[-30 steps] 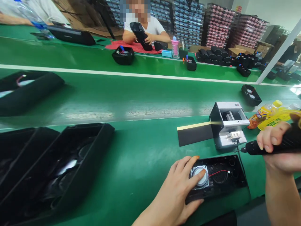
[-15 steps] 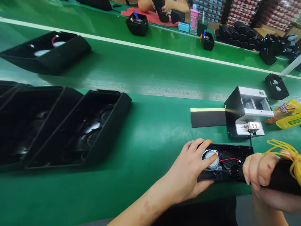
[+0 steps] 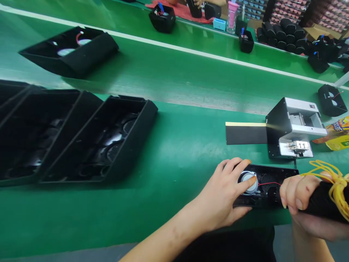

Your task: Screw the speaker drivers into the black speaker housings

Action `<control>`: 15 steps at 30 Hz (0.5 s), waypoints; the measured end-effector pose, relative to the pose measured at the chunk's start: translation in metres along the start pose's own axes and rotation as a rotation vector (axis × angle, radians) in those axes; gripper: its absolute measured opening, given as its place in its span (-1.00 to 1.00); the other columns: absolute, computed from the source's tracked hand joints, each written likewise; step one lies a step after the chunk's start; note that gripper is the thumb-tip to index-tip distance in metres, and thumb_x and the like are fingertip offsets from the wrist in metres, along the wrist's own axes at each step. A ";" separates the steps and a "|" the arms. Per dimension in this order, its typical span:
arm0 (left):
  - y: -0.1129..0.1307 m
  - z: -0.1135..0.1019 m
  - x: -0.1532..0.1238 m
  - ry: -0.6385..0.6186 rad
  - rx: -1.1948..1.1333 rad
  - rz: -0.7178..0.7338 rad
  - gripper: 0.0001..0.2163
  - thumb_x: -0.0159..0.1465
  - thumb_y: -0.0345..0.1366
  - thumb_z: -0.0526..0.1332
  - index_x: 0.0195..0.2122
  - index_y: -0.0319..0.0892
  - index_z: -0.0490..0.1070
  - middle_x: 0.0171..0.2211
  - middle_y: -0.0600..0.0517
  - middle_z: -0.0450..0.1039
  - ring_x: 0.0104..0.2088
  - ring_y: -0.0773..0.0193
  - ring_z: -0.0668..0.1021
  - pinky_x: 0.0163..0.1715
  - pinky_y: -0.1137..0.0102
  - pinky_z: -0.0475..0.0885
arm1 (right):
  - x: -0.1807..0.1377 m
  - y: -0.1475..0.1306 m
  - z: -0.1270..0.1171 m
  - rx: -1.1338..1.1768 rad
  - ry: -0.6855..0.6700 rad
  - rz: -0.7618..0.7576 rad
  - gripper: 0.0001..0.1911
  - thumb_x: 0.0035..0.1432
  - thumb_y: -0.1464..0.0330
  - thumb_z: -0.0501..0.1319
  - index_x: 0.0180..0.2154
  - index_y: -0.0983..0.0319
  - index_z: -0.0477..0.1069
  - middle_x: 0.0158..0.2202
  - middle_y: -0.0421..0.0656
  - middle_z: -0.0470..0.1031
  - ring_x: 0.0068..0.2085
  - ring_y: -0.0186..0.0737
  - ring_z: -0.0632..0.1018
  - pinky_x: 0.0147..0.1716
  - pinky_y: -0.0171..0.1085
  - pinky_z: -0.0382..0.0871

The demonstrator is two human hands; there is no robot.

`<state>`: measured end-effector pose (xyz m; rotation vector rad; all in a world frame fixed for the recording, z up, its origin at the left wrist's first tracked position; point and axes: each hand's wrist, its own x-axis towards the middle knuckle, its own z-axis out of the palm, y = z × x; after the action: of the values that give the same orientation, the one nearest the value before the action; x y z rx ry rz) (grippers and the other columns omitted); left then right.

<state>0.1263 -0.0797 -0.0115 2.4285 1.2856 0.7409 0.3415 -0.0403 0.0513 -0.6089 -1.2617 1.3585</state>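
My left hand (image 3: 222, 194) is closed round the left end of a black speaker housing (image 3: 286, 171), with its index finger on a round silver speaker driver (image 3: 249, 183) inside. A thin red wire (image 3: 268, 183) runs from the driver toward the right. My right hand (image 3: 300, 196) grips a black electric screwdriver (image 3: 317, 203), held nearly level, its front end over the lower edge of the housing. The bit's tip is too small to make out. Yellow cord (image 3: 339, 187) is tied round the screwdriver's body.
Black open housings (image 3: 109, 145) stand on the left, another with white drivers (image 3: 79, 54) behind them. A silver-black screw feeder (image 3: 297, 127) stands beyond my hands, a dark strip (image 3: 247, 134) beside it and a yellow packet (image 3: 336, 134) to its right. A co-worker's hand (image 3: 200, 3) shows at the far side.
The view has shifted a little, so most things sit slightly right and higher. Both hands keep their holds; the screwdriver's front end still lies over the housing.
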 end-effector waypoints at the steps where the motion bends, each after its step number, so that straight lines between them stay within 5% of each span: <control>1: 0.000 0.002 0.000 0.009 0.000 0.003 -0.39 0.15 -0.11 0.54 0.21 -0.08 0.48 0.39 -0.26 0.30 0.28 -0.25 0.38 0.22 -0.15 0.42 | 0.001 0.000 -0.003 -0.008 -0.066 -0.028 -0.48 0.45 -0.10 0.24 -0.37 0.16 0.46 -0.61 -0.28 0.32 -0.65 -0.27 0.35 -0.60 -0.25 0.39; 4: -0.001 0.003 -0.001 0.014 -0.005 0.011 -0.40 0.17 -0.10 0.52 0.22 -0.09 0.47 0.39 -0.26 0.30 0.28 -0.23 0.37 0.23 -0.14 0.40 | 0.006 0.002 -0.009 -0.049 -0.247 -0.068 -0.39 0.62 0.01 -0.02 -0.42 0.17 0.43 -0.62 -0.25 0.37 -0.67 -0.26 0.37 -0.62 -0.26 0.39; 7: -0.001 0.003 -0.001 0.002 -0.009 0.007 -0.40 0.19 -0.09 0.51 0.22 -0.09 0.47 0.39 -0.26 0.29 0.28 -0.23 0.37 0.24 -0.14 0.39 | 0.009 0.003 -0.009 -0.060 -0.265 -0.106 -0.42 0.65 0.16 -0.12 -0.41 0.17 0.39 -0.62 -0.26 0.37 -0.68 -0.26 0.35 -0.63 -0.27 0.37; 12: 0.000 0.002 0.000 -0.008 -0.004 0.002 -0.40 0.20 -0.07 0.50 0.24 -0.09 0.46 0.40 -0.26 0.29 0.29 -0.23 0.36 0.25 -0.14 0.38 | 0.010 -0.006 -0.006 -0.100 -0.254 0.017 -0.35 0.53 -0.09 0.13 -0.50 0.18 0.43 -0.65 -0.21 0.35 -0.64 -0.20 0.42 -0.58 -0.23 0.42; 15: 0.001 0.002 -0.001 -0.028 0.009 -0.002 -0.39 0.22 -0.05 0.50 0.25 -0.09 0.45 0.41 -0.26 0.28 0.30 -0.24 0.35 0.26 -0.15 0.37 | 0.005 -0.008 -0.008 -0.084 -0.214 0.145 -0.40 0.45 -0.08 0.25 -0.52 0.17 0.52 -0.67 -0.14 0.37 -0.61 -0.12 0.48 -0.55 -0.17 0.45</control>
<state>0.1277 -0.0812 -0.0133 2.4360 1.2834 0.6995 0.3506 -0.0345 0.0580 -0.6363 -1.4754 1.5284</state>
